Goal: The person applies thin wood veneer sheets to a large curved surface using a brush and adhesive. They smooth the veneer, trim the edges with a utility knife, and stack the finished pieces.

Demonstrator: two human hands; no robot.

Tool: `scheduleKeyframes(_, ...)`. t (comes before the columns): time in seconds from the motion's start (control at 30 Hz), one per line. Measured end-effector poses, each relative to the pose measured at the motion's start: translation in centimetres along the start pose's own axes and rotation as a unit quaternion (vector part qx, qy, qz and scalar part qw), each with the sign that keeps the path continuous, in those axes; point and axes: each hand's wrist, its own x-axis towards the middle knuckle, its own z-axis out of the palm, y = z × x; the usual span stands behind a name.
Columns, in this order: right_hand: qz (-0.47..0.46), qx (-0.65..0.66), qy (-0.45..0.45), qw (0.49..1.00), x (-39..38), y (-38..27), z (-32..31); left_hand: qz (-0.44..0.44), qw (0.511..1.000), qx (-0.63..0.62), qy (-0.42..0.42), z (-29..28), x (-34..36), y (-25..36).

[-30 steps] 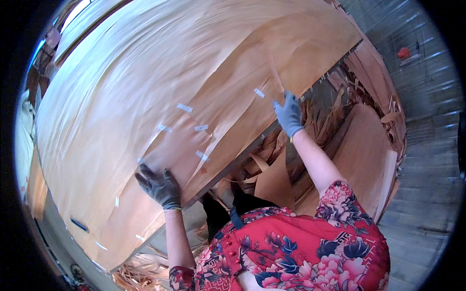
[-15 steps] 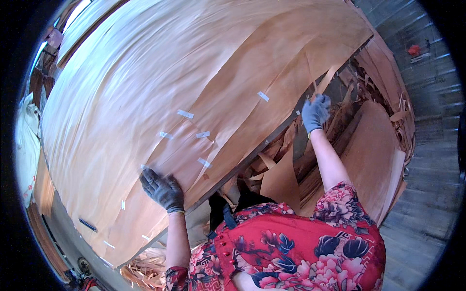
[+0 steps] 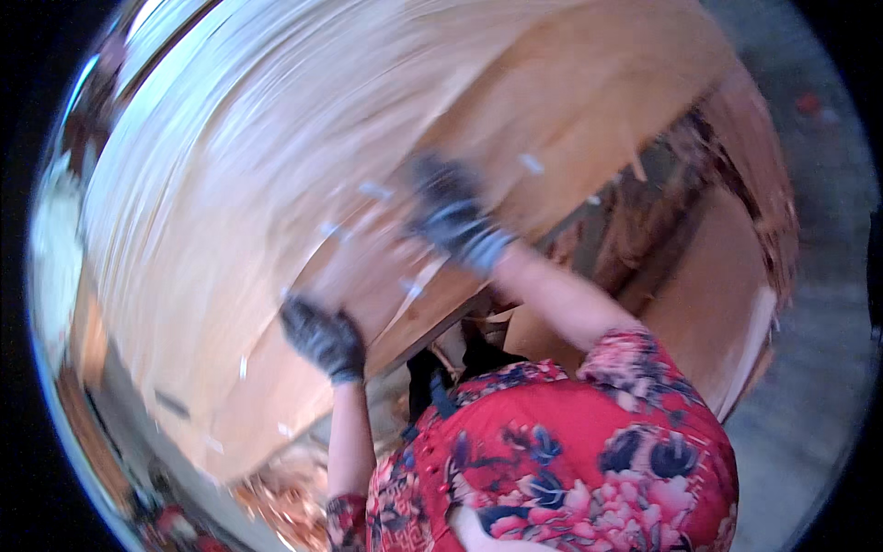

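Observation:
A large pale wood veneer sheet (image 3: 230,166) with several small white tape pieces (image 3: 374,191) fills most of the view. My gloved left hand (image 3: 322,336) lies on the sheet near its lower edge, fingers resting over it and holding nothing visible. My gloved right hand (image 3: 452,212) is over the middle of the sheet, near the taped patch; motion smears its fingers, so whether it touches or holds anything is unclear. A thin veneer strip (image 3: 638,164) sticks out at the sheet's right edge. A dark narrow object (image 3: 173,405) lies at the lower left.
Below the sheet's front edge are torn veneer scraps (image 3: 276,492) and, to the right, stacked veneer pieces (image 3: 699,276). A grey floor (image 3: 809,294) runs along the far right. Pale cloth (image 3: 57,248) and wooden boards (image 3: 92,336) sit at the far left.
My right hand has moved from the sheet's right edge, by the loose strip, leftward onto the middle. My left hand stays near the same spot. The whole view is now blurred.

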Motion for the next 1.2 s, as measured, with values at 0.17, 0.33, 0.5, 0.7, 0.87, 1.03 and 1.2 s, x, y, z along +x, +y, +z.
scheduleKeyframes(0.17, -0.159, 0.040, -0.019, 0.986, -3.6, -5.4, 3.5, -0.002, 0.998, 0.048, 0.033, -0.2, -0.1, 0.1)
scheduleKeyframes(0.33, -0.065, 0.113, 0.017, 0.991, -2.5, 1.5, 1.4, 0.009, 0.997, 0.062, 0.036, -0.6, 0.0, 0.7)
scheduleKeyframes(0.5, 0.315, -0.135, 0.412, 0.845, -6.9, 21.0, -7.0, 0.022, 0.997, 0.066, 0.027, -0.1, -0.2, 0.1)
scheduleKeyframes(0.7, 0.529, -0.115, 0.190, 0.819, -9.5, 29.0, -12.0, 0.034, 0.996, 0.075, 0.023, -0.5, 0.0, 0.8)
scheduleKeyframes(0.87, 0.562, 0.055, 0.317, 0.762, -14.5, 28.1, -10.6, 0.032, 0.998, 0.056, 0.015, -0.1, -0.3, 0.3)
scheduleKeyframes(1.03, 0.562, -0.138, 0.311, 0.754, -22.3, 20.8, -3.0, 0.031, 0.998, 0.049, -0.018, 1.7, -0.8, -1.7)
scheduleKeyframes(1.2, 0.089, 0.043, 0.206, 0.974, -16.6, 6.2, -0.2, 0.017, 1.000, 0.024, -0.009, 0.7, -0.5, -0.6)
